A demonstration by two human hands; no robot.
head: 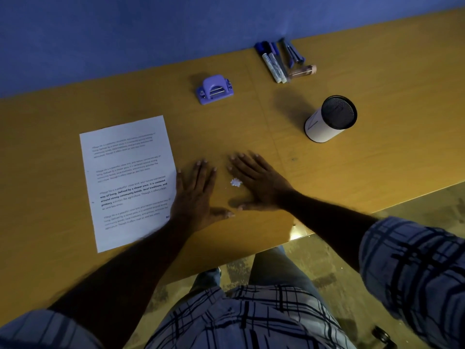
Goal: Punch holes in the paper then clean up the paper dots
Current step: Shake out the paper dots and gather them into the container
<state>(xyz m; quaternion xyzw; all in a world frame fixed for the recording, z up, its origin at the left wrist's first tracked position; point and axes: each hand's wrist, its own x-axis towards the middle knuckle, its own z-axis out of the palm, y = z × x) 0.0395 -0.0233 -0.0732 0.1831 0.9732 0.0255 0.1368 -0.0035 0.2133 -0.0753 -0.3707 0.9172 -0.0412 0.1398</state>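
A small heap of white paper dots [236, 182] lies on the brown table [364, 159] between my two hands. My left hand [197, 191] lies flat on the table to the left of the heap, fingers straight, its edge by the printed sheet of paper [128, 180]. My right hand [259, 183] lies flat just right of the heap, fingers spread and pointing up-left. Neither hand holds anything. The purple hole punch [214, 89] stands farther back, apart from both hands.
A white cylinder cup with a black mesh inside [331, 119] stands at the right. Several markers and pens [281, 60] lie by the blue wall at the back. The table's front edge runs just behind my wrists, with floor below.
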